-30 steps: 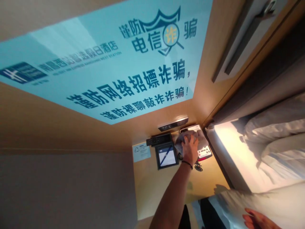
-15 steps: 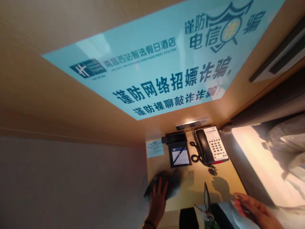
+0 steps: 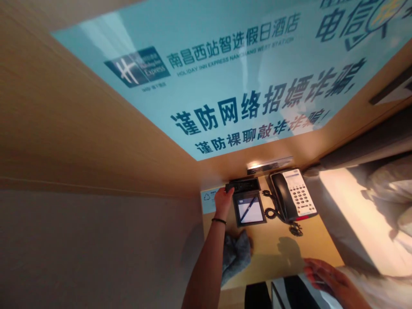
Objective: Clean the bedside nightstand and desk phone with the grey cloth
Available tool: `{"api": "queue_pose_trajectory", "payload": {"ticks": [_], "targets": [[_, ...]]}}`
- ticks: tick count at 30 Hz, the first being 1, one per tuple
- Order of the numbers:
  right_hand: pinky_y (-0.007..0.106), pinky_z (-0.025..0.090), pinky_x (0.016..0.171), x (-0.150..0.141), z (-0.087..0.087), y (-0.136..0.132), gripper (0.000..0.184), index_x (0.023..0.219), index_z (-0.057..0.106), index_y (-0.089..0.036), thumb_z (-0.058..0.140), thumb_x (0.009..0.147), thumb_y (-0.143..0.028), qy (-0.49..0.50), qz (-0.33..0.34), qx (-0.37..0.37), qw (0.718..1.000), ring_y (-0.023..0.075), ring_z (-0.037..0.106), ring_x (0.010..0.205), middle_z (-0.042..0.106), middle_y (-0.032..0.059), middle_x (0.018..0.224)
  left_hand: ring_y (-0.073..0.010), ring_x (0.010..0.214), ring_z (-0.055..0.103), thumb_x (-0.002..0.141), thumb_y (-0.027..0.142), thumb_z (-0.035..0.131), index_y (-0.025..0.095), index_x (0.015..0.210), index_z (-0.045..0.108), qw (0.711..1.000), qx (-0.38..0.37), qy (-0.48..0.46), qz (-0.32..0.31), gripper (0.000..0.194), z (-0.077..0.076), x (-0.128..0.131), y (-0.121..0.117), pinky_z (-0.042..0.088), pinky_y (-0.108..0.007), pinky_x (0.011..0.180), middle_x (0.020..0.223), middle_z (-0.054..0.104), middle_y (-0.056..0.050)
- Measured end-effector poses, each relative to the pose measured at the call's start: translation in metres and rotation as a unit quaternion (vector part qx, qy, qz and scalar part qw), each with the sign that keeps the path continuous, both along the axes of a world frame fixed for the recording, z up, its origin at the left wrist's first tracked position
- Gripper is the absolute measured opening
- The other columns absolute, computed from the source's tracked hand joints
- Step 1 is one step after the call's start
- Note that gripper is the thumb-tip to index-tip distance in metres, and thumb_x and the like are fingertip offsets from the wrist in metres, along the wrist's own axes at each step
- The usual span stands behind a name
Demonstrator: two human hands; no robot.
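Black remote (image 3: 243,185) lies flat at the back of the bench (image 3: 273,244), to the left of the phone (image 3: 293,195) and well apart from it. The left hand (image 3: 223,199) is at the remote's far end, the end away from the phone. Its fingers are bent and touch that end. I cannot tell if they grip it or only rest on it. The remote is not lifted; it sits in its spot by the wall.

A grey cloth (image 3: 237,256) lies in a soft heap on the bench, left of the phone and closer to the person, just beside the left arm. No hand holds it.

Between the remote and the cloth is a dark tray with a note pad (image 3: 250,210), with a pen lying across it. It sits just left of the phone's curly cord. A small pale card (image 3: 207,201) is further left of the phone, past the left hand, and the hand hides part of it.

The phone looks tidy, with its black handle resting in place. The bare part of the bench in front of the phone has only shadows on it.

The right hand (image 3: 323,277) is low and in front of the phone, at the near edge of the bench. It is open and flat, fingers spread, and holds nothing. It rests on something white; I cannot tell what. A bed (image 3: 354,214) is to the right of the phone. A big blue screen (image 3: 225,86) with writing fills the wall above the phone.
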State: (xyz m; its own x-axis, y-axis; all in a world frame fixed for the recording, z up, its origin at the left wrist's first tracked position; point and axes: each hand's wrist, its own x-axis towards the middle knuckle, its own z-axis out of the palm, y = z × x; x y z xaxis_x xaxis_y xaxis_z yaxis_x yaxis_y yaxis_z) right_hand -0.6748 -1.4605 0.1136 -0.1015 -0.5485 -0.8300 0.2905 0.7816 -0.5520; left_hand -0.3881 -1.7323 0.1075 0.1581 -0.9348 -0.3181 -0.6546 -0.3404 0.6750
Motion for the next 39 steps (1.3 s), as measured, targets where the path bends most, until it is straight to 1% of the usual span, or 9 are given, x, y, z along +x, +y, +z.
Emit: {"api": "queue_pose_trajectory", "payload": {"ticks": [6, 11, 15, 19, 22, 26, 30, 34, 39], "targets": [[0.038, 0.058, 0.076, 0.006, -0.018, 0.014, 0.062, 0.094, 0.073, -0.018, 0.076, 0.061, -0.071, 0.035, 0.0, -0.015, 0.999, 0.0278, 0.068, 0.082, 0.072, 0.0113, 0.089, -0.0118, 0.057, 0.061, 0.093, 0.03, 0.057, 0.019, 0.109, 0.07, 0.998, -0.036, 0.021, -0.047, 0.024, 0.021, -0.012, -0.002, 0.045, -0.021, 0.057, 0.068, 0.068, 0.001], [0.038, 0.058, 0.07, 0.023, -0.023, -0.039, 0.067, 0.097, 0.07, -0.013, 0.066, 0.065, -0.072, 0.095, 0.071, -0.085, 0.989, 0.0287, 0.069, 0.075, 0.07, 0.0151, 0.083, -0.0152, 0.077, 0.068, 0.092, 0.028, 0.061, 0.018, 0.112, 0.071, 0.982, -0.073, -0.004, -0.175, 0.024, 0.035, -0.022, -0.017, 0.051, -0.023, 0.07, 0.085, 0.074, -0.003], [0.04, 0.06, 0.078, 0.038, -0.025, -0.114, 0.068, 0.134, 0.054, -0.006, 0.033, 0.088, -0.051, 0.254, 0.288, -0.235, 0.893, 0.0275, 0.069, 0.092, 0.069, 0.0189, 0.104, -0.0157, 0.085, 0.069, 0.094, 0.03, 0.059, 0.018, 0.113, 0.071, 0.973, -0.084, -0.016, -0.213, 0.025, 0.032, -0.022, -0.026, 0.052, -0.024, 0.078, 0.093, 0.075, -0.003], [0.051, 0.042, 0.109, 0.054, -0.03, -0.187, 0.056, 0.145, 0.047, -0.017, 0.041, 0.09, -0.026, 0.368, 0.372, -0.298, 0.799, 0.0322, 0.041, 0.135, 0.038, 0.0146, 0.152, -0.0155, 0.088, 0.068, 0.094, 0.028, 0.059, 0.02, 0.112, 0.071, 0.958, -0.1, -0.059, -0.264, 0.023, 0.034, -0.027, -0.03, 0.052, -0.026, 0.086, 0.1, 0.076, -0.003], [0.055, 0.043, 0.105, 0.066, -0.036, -0.224, 0.05, 0.143, 0.05, -0.017, 0.046, 0.094, -0.022, 0.436, 0.429, -0.289, 0.736, 0.0398, 0.044, 0.131, 0.026, 0.0193, 0.156, -0.0159, 0.091, 0.068, 0.094, 0.03, 0.06, 0.021, 0.127, 0.063, 0.961, -0.115, -0.07, -0.244, 0.035, 0.033, -0.028, -0.019, 0.053, -0.027, 0.088, 0.106, 0.075, -0.004], [0.045, 0.051, 0.092, 0.077, -0.047, -0.245, 0.035, 0.128, 0.062, -0.013, 0.048, 0.099, -0.027, 0.476, 0.493, -0.262, 0.68, 0.0334, 0.061, 0.108, 0.045, 0.0234, 0.141, -0.0187, 0.1, 0.067, 0.099, 0.025, 0.045, 0.017, 0.127, 0.063, 0.969, -0.114, -0.136, -0.17, 0.033, 0.008, -0.001, 0.025, 0.053, -0.032, 0.094, 0.112, 0.072, -0.008], [0.033, 0.052, 0.076, 0.083, -0.06, -0.25, 0.031, 0.116, 0.066, -0.013, 0.043, 0.103, -0.029, 0.494, 0.518, -0.246, 0.653, 0.0248, 0.065, 0.09, 0.061, 0.0155, 0.116, -0.0274, 0.125, 0.057, 0.091, 0.011, 0.048, 0.015, 0.127, 0.064, 0.942, -0.048, -0.274, -0.188, 0.039, -0.047, 0.056, 0.073, 0.046, -0.043, 0.108, 0.129, 0.064, -0.013], [0.031, 0.05, 0.073, 0.082, -0.071, -0.252, 0.031, 0.115, 0.064, -0.012, 0.04, 0.104, -0.03, 0.509, 0.527, -0.244, 0.635, 0.0236, 0.064, 0.089, 0.061, 0.0149, 0.116, -0.0352, 0.146, 0.032, 0.094, 0.019, 0.051, 0.022, 0.146, 0.049, 0.922, -0.05, -0.332, -0.191, 0.052, -0.097, 0.098, 0.096, 0.035, -0.053, 0.118, 0.157, 0.037, -0.014], [0.032, 0.05, 0.072, 0.08, -0.073, -0.25, 0.032, 0.116, 0.064, -0.012, 0.041, 0.104, -0.031, 0.523, 0.525, -0.249, 0.623, 0.0258, 0.064, 0.09, 0.06, 0.0162, 0.116, -0.0361, 0.148, 0.027, 0.097, 0.017, 0.042, 0.025, 0.148, 0.046, 0.92, -0.058, -0.344, -0.179, 0.052, -0.116, 0.105, 0.1, 0.032, -0.054, 0.119, 0.16, 0.032, -0.013]]}}
